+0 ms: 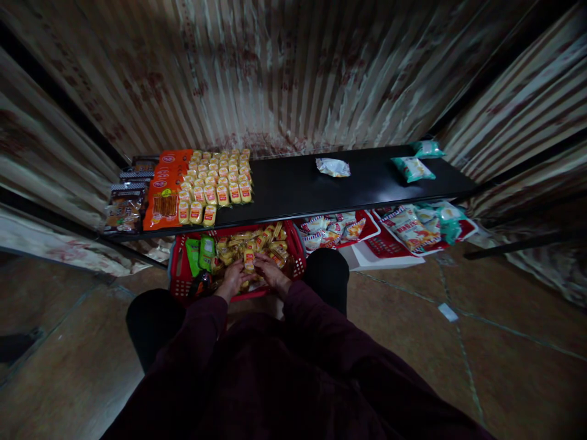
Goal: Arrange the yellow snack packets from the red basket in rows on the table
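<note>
Over a red basket point(300, 260), a small yellow wrapped cake point(249, 258) with a red-and-white label stands upright between my hands. My left hand point(233, 278) has its fingers closed at the cake's left side. From the other side, my right hand point(272, 272) grips it with thumb and fingers. Loose wrapped cakes point(266, 237) of the same kind fill the basket below. Green packets point(200, 253) lie at its left end. On the black shelf point(284, 183) above, many matching cakes point(222, 194) stand in close rows.
Orange snack packs point(162, 205) and dark packs point(125, 206) lie at the shelf's left end. A white packet point(333, 167) and teal packets point(414, 169) rest farther right. Below are baskets of snack bags point(403, 226). My knees point(326, 278) flank the near basket. Striped curtain point(284, 73) hangs behind.
</note>
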{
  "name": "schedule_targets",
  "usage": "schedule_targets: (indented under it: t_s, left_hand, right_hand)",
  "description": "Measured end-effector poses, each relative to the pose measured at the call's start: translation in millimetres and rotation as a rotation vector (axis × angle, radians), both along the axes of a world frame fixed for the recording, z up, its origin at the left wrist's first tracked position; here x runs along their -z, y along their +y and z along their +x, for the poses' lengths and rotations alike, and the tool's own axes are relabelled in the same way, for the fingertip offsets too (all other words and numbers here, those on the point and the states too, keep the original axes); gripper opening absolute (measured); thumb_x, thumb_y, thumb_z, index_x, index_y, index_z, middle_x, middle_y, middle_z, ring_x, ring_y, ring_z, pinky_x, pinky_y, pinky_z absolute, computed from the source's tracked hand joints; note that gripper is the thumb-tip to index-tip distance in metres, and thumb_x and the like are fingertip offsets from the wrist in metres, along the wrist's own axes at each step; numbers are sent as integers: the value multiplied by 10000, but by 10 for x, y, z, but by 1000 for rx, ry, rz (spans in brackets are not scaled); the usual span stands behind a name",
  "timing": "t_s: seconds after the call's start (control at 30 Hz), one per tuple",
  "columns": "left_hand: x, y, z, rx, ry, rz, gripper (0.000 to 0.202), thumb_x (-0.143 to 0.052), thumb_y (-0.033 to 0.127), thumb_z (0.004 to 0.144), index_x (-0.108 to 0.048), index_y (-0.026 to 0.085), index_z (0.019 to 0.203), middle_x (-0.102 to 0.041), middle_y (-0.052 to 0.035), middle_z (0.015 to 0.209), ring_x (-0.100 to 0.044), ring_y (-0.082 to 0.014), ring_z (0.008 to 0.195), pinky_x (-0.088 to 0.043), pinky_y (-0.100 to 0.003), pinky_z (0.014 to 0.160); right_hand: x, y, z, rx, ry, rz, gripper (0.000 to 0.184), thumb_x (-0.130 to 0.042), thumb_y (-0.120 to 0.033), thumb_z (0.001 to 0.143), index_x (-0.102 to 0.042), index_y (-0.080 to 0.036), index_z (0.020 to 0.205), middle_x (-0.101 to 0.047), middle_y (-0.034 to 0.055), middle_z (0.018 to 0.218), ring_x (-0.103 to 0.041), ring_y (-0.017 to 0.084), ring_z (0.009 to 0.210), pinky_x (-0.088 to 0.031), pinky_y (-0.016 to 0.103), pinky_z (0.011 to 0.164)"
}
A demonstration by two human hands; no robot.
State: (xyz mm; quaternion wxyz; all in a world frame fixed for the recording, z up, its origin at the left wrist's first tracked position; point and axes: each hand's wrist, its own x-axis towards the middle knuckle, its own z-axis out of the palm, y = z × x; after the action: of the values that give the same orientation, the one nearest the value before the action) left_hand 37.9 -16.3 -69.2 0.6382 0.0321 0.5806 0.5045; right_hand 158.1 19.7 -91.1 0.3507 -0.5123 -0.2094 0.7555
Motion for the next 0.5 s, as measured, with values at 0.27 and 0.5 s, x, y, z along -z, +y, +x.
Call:
schedule_targets:
  t_s: [0.27,0.5]
  left_hand:
    - [49,-32,-47,110,128,12,460,-617,44,671,-604,162,1116,-694,-58,843,-639,-124,672,-529,-232,608]
    - [168,18,-206,185,334,-8,287,-651,89,607,-706,149,883,-691,-55,752,-583,-115,587,-412,-201,501]
  right_hand:
    - [-95,-56,26,-7,16,16,518,-649,-85,654,-572,-229,1146,-655,-47,702,-599,108,649,-485,223,664]
    - [-89,-49,30,-60,-45,-15,319,-662,-183,716,-600,-241,1023,-654,-42,726,-601,100,626,-492,226,633]
